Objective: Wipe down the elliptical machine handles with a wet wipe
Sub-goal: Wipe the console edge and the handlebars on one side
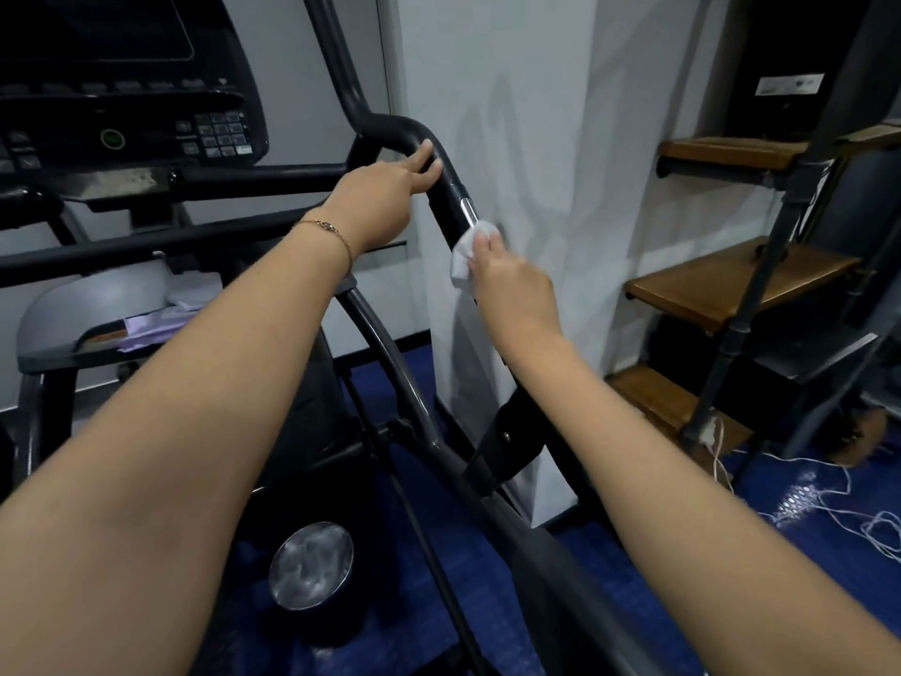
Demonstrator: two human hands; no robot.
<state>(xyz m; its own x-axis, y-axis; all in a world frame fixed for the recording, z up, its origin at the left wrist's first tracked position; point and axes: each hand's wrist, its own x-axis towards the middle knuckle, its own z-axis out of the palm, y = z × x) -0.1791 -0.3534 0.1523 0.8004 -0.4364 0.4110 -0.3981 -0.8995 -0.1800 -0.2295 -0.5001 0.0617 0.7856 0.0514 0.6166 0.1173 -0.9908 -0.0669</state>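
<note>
The elliptical's right black handle curves down from the upper frame, with a silver sensor strip on its side. My left hand grips the handle just above that strip, fingers curled over the bend. My right hand pinches a white wet wipe and presses it around the handle just below the silver strip. Part of the handle is hidden behind the wipe and my right hand.
The console with its keypad sits at upper left. A white wall corner stands close behind the handle. Wooden stair treads rise at right, with white cords on the blue floor. A round metal lid lies below.
</note>
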